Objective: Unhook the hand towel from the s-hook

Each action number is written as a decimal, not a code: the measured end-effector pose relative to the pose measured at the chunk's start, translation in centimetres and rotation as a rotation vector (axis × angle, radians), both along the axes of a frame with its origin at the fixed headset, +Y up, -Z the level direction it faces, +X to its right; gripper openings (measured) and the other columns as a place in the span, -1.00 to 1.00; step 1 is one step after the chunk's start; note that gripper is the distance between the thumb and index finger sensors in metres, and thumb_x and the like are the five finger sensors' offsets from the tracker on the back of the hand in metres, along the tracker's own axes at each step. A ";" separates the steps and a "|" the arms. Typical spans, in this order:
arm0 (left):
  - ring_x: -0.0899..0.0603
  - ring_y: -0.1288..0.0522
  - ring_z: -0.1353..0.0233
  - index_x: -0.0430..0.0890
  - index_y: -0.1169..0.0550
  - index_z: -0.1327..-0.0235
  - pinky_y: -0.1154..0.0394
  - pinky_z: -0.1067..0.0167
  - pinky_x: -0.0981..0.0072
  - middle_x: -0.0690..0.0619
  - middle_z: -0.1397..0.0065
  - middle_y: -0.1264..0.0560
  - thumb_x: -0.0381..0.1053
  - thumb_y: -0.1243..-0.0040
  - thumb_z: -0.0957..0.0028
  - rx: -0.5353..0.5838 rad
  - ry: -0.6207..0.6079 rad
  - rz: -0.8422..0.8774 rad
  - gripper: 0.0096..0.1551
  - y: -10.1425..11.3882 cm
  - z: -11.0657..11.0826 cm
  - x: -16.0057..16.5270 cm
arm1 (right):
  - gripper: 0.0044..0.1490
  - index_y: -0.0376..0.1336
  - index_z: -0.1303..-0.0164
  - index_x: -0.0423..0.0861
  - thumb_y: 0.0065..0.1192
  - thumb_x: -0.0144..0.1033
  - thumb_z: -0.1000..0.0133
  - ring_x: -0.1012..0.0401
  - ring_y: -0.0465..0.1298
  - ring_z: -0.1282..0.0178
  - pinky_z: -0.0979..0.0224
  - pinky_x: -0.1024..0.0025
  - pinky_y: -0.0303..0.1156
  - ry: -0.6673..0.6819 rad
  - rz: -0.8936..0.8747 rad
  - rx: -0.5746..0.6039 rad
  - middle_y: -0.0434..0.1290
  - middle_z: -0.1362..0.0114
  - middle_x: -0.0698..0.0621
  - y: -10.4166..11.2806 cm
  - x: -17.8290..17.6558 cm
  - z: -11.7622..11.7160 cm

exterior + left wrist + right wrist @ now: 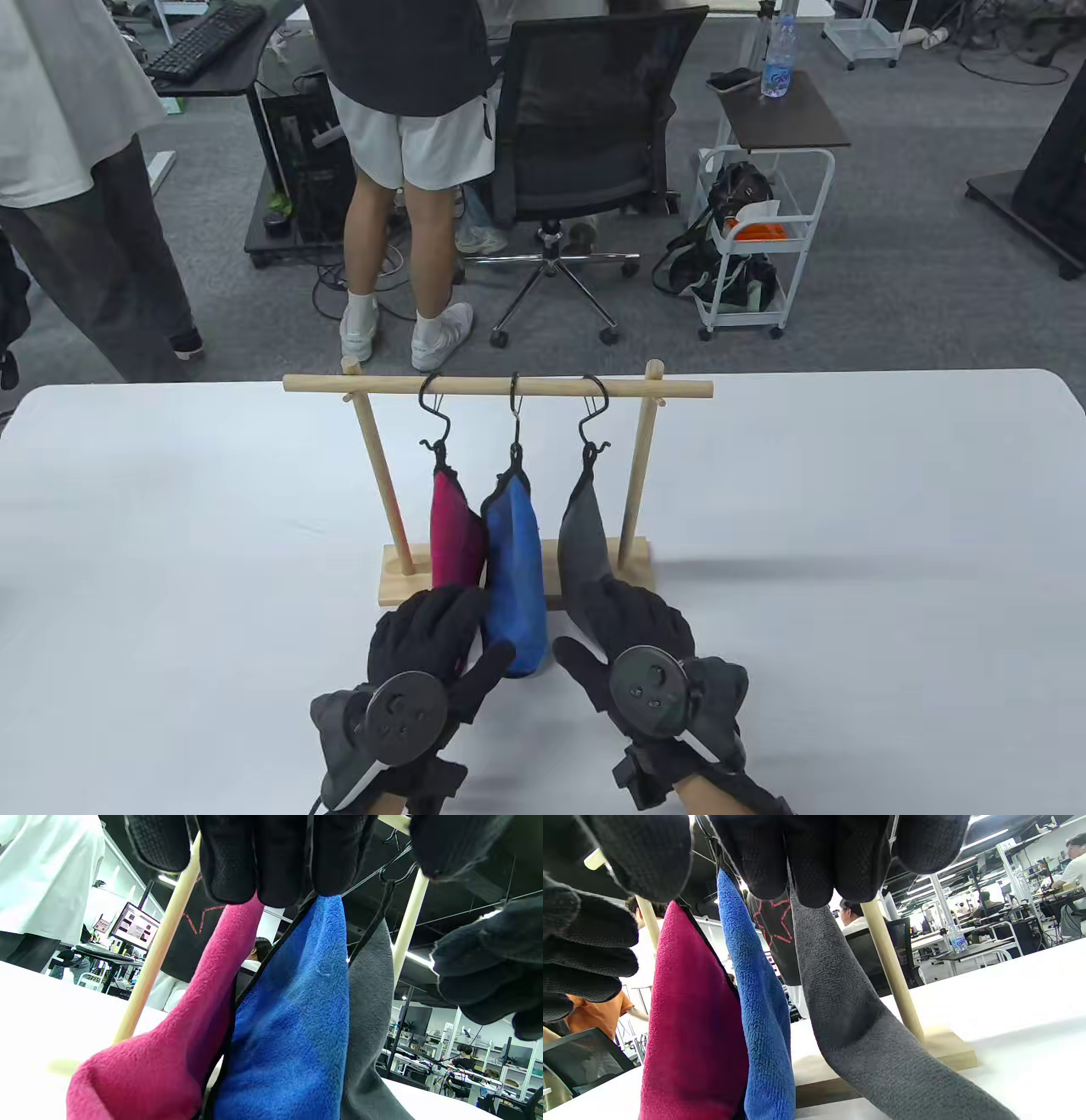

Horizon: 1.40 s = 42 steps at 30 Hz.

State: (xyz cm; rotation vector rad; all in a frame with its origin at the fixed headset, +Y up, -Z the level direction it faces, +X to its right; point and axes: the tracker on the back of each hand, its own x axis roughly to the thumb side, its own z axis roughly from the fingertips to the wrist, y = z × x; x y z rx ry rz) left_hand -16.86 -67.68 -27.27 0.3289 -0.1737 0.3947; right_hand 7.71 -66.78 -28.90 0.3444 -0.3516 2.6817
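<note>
Rack: wooden stand (509, 586) sits mid-frame on the white table (170, 552) in the table view, crossbar (498, 386) running left to right across the centre.
Hooks: three black s-hooks on the bar, left (432, 416), middle (515, 416), right (594, 416).
Towels: all three hang from their hooks. Pink towel (454, 535) on the left, blue towel (515, 577) in the middle, grey towel (584, 543) on the right.
Left hand: left hand (433, 645) is low centre, fingers over the bottom of the pink one. Can't tell if it's actually gripping, the glove hides it.
Right hand: right hand (636, 645) sits just right of it, fingers on the lower end of the grey one. Same deal, grip isn't visible.
Wrist views: fingertips (271, 870) hang right above the pink and blue cloth; in the right one, fingertips (814, 870) sit at the top of the grey strip.
Background: office chair (585, 144) and a white cart (764, 246) up top.
</note>
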 end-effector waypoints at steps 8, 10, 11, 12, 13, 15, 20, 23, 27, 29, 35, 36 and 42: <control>-0.34 -0.41 -0.62 0.16 -0.43 -0.56 -0.27 -0.54 -0.36 -0.06 -0.66 -0.43 0.50 -0.07 -0.14 0.001 0.005 0.004 -0.22 0.1 0.0 -0.1 | -0.14 0.18 -0.67 -0.05 0.20 0.23 -0.27 -0.22 0.30 -0.65 -0.62 -0.29 0.17 0.002 0.002 -0.001 0.27 -0.71 -0.25 0.0 -0.1 0.0; -0.34 -0.41 -0.62 0.17 -0.43 -0.56 -0.27 -0.54 -0.36 -0.05 -0.66 -0.43 0.50 -0.07 -0.14 0.001 0.006 0.007 -0.22 0.1 0.0 -0.1 | -0.14 0.18 -0.67 -0.04 0.20 0.23 -0.27 -0.22 0.30 -0.65 -0.62 -0.29 0.17 0.000 0.003 0.001 0.27 -0.71 -0.26 0.0 0.0 0.0; -0.34 -0.41 -0.63 0.16 -0.43 -0.56 -0.27 -0.54 -0.35 -0.06 -0.66 -0.43 0.50 -0.07 -0.14 0.000 0.005 0.008 -0.22 0.1 0.0 -0.1 | -0.14 0.18 -0.67 -0.04 0.20 0.23 -0.27 -0.22 0.30 -0.65 -0.62 -0.29 0.17 -0.003 0.002 0.003 0.27 -0.71 -0.26 0.1 0.0 0.0; -0.33 -0.41 -0.63 0.15 -0.43 -0.57 -0.27 -0.54 -0.35 -0.06 -0.66 -0.43 0.49 -0.07 -0.15 -0.002 0.003 0.008 -0.23 0.0 0.0 0.0 | -0.14 0.18 -0.67 -0.05 0.20 0.23 -0.27 -0.22 0.30 -0.65 -0.62 -0.29 0.17 -0.006 -0.001 0.003 0.27 -0.71 -0.26 0.1 0.0 0.0; -0.34 -0.41 -0.62 0.16 -0.43 -0.56 -0.27 -0.54 -0.36 -0.06 -0.66 -0.43 0.50 -0.07 -0.14 -0.002 0.001 0.006 -0.22 0.0 0.0 0.0 | -0.14 0.18 -0.67 -0.05 0.20 0.23 -0.27 -0.22 0.30 -0.65 -0.62 -0.29 0.17 -0.009 -0.004 0.003 0.27 -0.71 -0.26 0.1 0.0 0.0; -0.34 -0.41 -0.62 0.16 -0.43 -0.56 -0.27 -0.54 -0.35 -0.06 -0.66 -0.43 0.50 -0.07 -0.14 -0.003 -0.001 0.004 -0.22 0.0 0.0 0.0 | -0.14 0.18 -0.67 -0.04 0.20 0.23 -0.27 -0.22 0.30 -0.65 -0.62 -0.29 0.17 -0.015 0.001 0.005 0.27 -0.71 -0.26 0.1 0.0 0.0; -0.34 -0.41 -0.62 0.16 -0.43 -0.56 -0.27 -0.54 -0.36 -0.06 -0.66 -0.43 0.50 -0.07 -0.14 -0.007 -0.004 0.010 -0.23 0.0 0.0 0.0 | -0.14 0.18 -0.68 -0.05 0.20 0.23 -0.27 -0.22 0.30 -0.65 -0.62 -0.29 0.17 -0.020 0.009 0.005 0.27 -0.71 -0.26 0.1 0.0 0.0; -0.34 -0.41 -0.62 0.16 -0.43 -0.56 -0.27 -0.54 -0.35 -0.06 -0.66 -0.43 0.50 -0.07 -0.14 -0.008 -0.006 0.010 -0.23 0.0 0.0 0.0 | -0.14 0.18 -0.67 -0.04 0.20 0.23 -0.27 -0.22 0.30 -0.65 -0.62 -0.29 0.17 -0.023 0.016 0.011 0.27 -0.71 -0.25 0.2 0.0 0.0; -0.34 -0.41 -0.62 0.16 -0.44 -0.56 -0.27 -0.53 -0.36 -0.06 -0.66 -0.43 0.50 -0.07 -0.14 -0.009 -0.008 0.006 -0.23 0.0 0.0 0.1 | -0.14 0.18 -0.67 -0.04 0.20 0.23 -0.27 -0.22 0.30 -0.65 -0.63 -0.29 0.17 -0.028 0.011 0.016 0.27 -0.71 -0.25 0.4 0.0 -0.2; -0.35 -0.41 -0.62 0.16 -0.43 -0.56 -0.27 -0.54 -0.36 -0.06 -0.66 -0.43 0.50 -0.07 -0.14 -0.011 -0.009 0.005 -0.23 0.0 -0.1 0.1 | -0.14 0.18 -0.67 -0.04 0.20 0.23 -0.27 -0.22 0.30 -0.65 -0.63 -0.29 0.17 -0.035 -0.001 0.022 0.27 -0.71 -0.25 0.7 -0.1 -0.2; -0.34 -0.41 -0.62 0.16 -0.44 -0.56 -0.27 -0.53 -0.36 -0.06 -0.66 -0.43 0.50 -0.07 -0.14 -0.013 -0.007 0.005 -0.23 0.0 -0.1 0.1 | -0.13 0.17 -0.69 -0.04 0.20 0.23 -0.27 -0.22 0.29 -0.66 -0.63 -0.29 0.16 -0.054 -0.025 0.040 0.26 -0.72 -0.26 1.6 0.0 -0.7; -0.34 -0.41 -0.62 0.16 -0.44 -0.56 -0.27 -0.54 -0.36 -0.06 -0.66 -0.43 0.50 -0.07 -0.14 -0.012 -0.006 0.007 -0.23 0.0 -0.1 0.1 | -0.13 0.16 -0.69 -0.04 0.20 0.23 -0.27 -0.22 0.29 -0.66 -0.63 -0.29 0.16 -0.057 -0.031 0.044 0.26 -0.72 -0.26 1.8 0.0 -0.9; -0.34 -0.41 -0.62 0.16 -0.44 -0.56 -0.27 -0.54 -0.36 -0.06 -0.65 -0.43 0.50 -0.07 -0.14 -0.014 -0.004 0.013 -0.23 0.0 -0.1 0.0 | -0.07 0.08 -0.75 -0.07 0.17 0.23 -0.28 -0.22 0.30 -0.65 -0.63 -0.28 0.17 -0.090 -0.071 0.051 0.25 -0.72 -0.26 2.6 0.1 -2.0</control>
